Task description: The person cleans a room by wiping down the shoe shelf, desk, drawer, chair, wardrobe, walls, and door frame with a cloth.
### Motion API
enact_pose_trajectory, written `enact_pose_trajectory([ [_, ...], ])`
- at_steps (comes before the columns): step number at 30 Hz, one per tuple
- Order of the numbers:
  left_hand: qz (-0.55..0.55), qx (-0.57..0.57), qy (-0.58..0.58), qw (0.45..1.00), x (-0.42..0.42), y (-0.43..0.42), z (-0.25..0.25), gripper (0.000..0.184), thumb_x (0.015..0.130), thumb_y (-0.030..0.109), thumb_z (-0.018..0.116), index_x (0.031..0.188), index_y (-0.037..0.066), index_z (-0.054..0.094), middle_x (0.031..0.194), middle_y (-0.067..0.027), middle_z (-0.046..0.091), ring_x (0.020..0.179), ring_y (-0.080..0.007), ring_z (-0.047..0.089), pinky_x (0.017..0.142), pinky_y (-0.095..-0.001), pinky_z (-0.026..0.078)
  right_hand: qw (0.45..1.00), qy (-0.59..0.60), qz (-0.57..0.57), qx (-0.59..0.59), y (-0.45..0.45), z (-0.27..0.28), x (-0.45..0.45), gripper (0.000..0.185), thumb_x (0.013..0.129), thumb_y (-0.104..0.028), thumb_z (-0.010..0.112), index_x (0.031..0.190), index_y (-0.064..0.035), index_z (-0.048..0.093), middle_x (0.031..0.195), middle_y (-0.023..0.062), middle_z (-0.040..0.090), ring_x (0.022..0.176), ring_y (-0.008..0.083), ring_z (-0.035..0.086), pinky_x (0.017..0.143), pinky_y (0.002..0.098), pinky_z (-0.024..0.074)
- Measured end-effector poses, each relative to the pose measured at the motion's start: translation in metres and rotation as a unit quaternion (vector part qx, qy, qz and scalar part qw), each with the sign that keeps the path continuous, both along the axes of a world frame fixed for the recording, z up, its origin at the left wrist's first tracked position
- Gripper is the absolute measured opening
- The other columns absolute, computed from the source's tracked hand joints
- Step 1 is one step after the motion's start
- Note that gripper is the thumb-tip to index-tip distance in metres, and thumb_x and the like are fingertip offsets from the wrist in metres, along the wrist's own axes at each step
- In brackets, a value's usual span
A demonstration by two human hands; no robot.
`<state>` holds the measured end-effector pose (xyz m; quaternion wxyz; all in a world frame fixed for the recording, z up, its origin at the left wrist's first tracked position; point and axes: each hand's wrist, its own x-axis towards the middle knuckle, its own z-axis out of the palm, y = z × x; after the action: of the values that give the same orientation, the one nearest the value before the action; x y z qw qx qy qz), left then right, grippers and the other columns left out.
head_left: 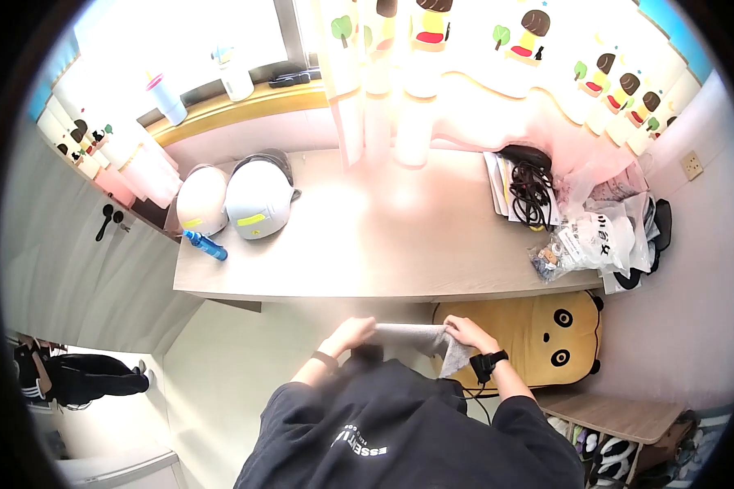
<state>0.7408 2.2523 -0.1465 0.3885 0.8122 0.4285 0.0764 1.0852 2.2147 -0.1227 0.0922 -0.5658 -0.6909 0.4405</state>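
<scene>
A grey cloth (412, 330) is stretched between my two hands, in front of my body and below the desk's front edge. My left hand (352, 332) is closed on its left end. Closed on the right end is my right hand (468, 332), and a corner of the cloth hangs down under it. A black device with a cable sits on my right wrist, and a band is round my left wrist. The wooden desk (367, 253) stands just beyond the cloth.
Two helmets (258, 200) and a blue spray bottle (205, 244) stand at the desk's left. Papers with black cables (530, 191) and plastic bags (599, 240) lie at its right. A yellow panda mat (522, 334) is below. A shoe rack (612, 416) stands lower right.
</scene>
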Motion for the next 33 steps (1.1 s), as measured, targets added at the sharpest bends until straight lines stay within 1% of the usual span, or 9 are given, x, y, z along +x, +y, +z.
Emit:
enact_pose_trajectory([
  [2, 0.017, 0.0, 0.017, 1.0, -0.003, 0.01, 0.011, 0.019, 0.085, 0.022, 0.05, 0.084, 0.003, 0.053, 0.082, -0.0226, 0.058, 0.078, -0.0404, 0.056, 0.068, -0.0474, 0.044, 1.0, 0.018, -0.019, 0.013, 0.011, 0.02, -0.002, 0.022, 0.087, -0.021, 0.054, 0.097, -0.0018, 0.057, 0.084, 0.0164, 0.063, 0.08, 0.0284, 0.062, 0.071, 0.0364, 0.0471],
  [5, 0.071, 0.023, 0.016, 0.997, -0.004, 0.04, 0.039, 0.029, 0.086, 0.023, 0.055, 0.108, 0.004, 0.054, 0.094, -0.0203, 0.06, 0.087, -0.0372, 0.058, 0.076, -0.0425, 0.046, 0.992, 0.009, -0.065, 0.111, 0.042, 0.024, -0.007, 0.019, 0.087, -0.018, 0.053, 0.093, -0.0007, 0.058, 0.081, 0.0189, 0.062, 0.076, 0.0311, 0.06, 0.07, 0.0362, 0.0467],
  [7, 0.197, 0.008, -0.067, 0.978, 0.0, 0.065, 0.034, 0.032, 0.085, 0.022, 0.056, 0.112, 0.004, 0.054, 0.1, -0.0215, 0.06, 0.091, -0.0369, 0.057, 0.08, -0.0424, 0.046, 0.975, -0.022, -0.153, 0.16, 0.073, 0.045, -0.021, 0.018, 0.083, -0.019, 0.056, 0.093, -0.0042, 0.059, 0.085, 0.0173, 0.063, 0.083, 0.0355, 0.059, 0.074, 0.0418, 0.0455],
  [10, 0.236, 0.167, -0.081, 0.954, 0.009, 0.11, 0.051, 0.035, 0.085, 0.018, 0.056, 0.117, 0.005, 0.052, 0.108, -0.0214, 0.058, 0.094, -0.0375, 0.057, 0.081, -0.0405, 0.047, 0.951, -0.031, -0.21, 0.223, 0.122, 0.058, -0.048, 0.022, 0.08, -0.011, 0.058, 0.101, -0.004, 0.057, 0.093, 0.0139, 0.061, 0.092, 0.0318, 0.056, 0.087, 0.0414, 0.0395],
  [12, 0.318, 0.201, -0.021, 0.926, 0.018, 0.128, 0.067, 0.043, 0.084, 0.015, 0.055, 0.124, 0.006, 0.047, 0.12, -0.0198, 0.052, 0.108, -0.0373, 0.052, 0.089, -0.0402, 0.043, 0.874, -0.032, -0.267, 0.405, 0.145, 0.049, -0.064, 0.028, 0.079, -0.007, 0.057, 0.107, -0.0021, 0.054, 0.105, 0.0156, 0.057, 0.1, 0.0328, 0.052, 0.089, 0.0418, 0.0381],
  [15, 0.224, 0.269, 0.052, 0.935, 0.032, 0.127, 0.037, 0.053, 0.081, 0.013, 0.057, 0.131, 0.007, 0.04, 0.135, -0.0178, 0.039, 0.122, -0.0366, 0.039, 0.099, -0.044, 0.035, 0.905, -0.13, -0.203, 0.351, 0.152, 0.003, -0.091, 0.042, 0.081, -0.016, 0.056, 0.121, -0.0026, 0.048, 0.128, 0.0168, 0.045, 0.117, 0.0352, 0.041, 0.1, 0.0443, 0.0295],
  [17, 0.146, 0.166, 0.09, 0.971, 0.037, 0.111, -0.008, 0.062, 0.081, 0.026, 0.058, 0.137, 0.01, 0.034, 0.144, -0.017, 0.026, 0.134, -0.0352, 0.022, 0.106, -0.0506, 0.022, 0.92, -0.198, -0.132, 0.311, 0.136, -0.035, -0.11, 0.053, 0.083, -0.023, 0.055, 0.13, -0.0034, 0.042, 0.138, 0.0164, 0.035, 0.127, 0.0341, 0.031, 0.107, 0.0455, 0.0219],
  [19, 0.151, 0.224, 0.104, 0.957, 0.039, 0.089, -0.044, 0.064, 0.082, 0.034, 0.056, 0.137, 0.01, 0.034, 0.146, -0.016, 0.023, 0.136, -0.0347, 0.017, 0.109, -0.0488, 0.016, 0.922, -0.222, -0.104, 0.298, 0.121, -0.053, -0.121, 0.06, 0.083, -0.028, 0.055, 0.134, -0.0033, 0.036, 0.143, 0.0156, 0.028, 0.133, 0.0317, 0.024, 0.109, 0.0459, 0.0178],
  [33, 0.171, 0.189, 0.09, 0.963, 0.049, 0.153, -0.031, 0.061, 0.083, 0.033, 0.053, 0.137, 0.01, 0.036, 0.145, -0.0133, 0.026, 0.136, -0.0319, 0.019, 0.108, -0.0484, 0.017, 0.928, -0.248, -0.119, 0.251, 0.189, -0.05, -0.118, 0.061, 0.083, -0.03, 0.05, 0.137, -0.0065, 0.034, 0.146, 0.0128, 0.025, 0.135, 0.0276, 0.021, 0.11, 0.0437, 0.0153],
])
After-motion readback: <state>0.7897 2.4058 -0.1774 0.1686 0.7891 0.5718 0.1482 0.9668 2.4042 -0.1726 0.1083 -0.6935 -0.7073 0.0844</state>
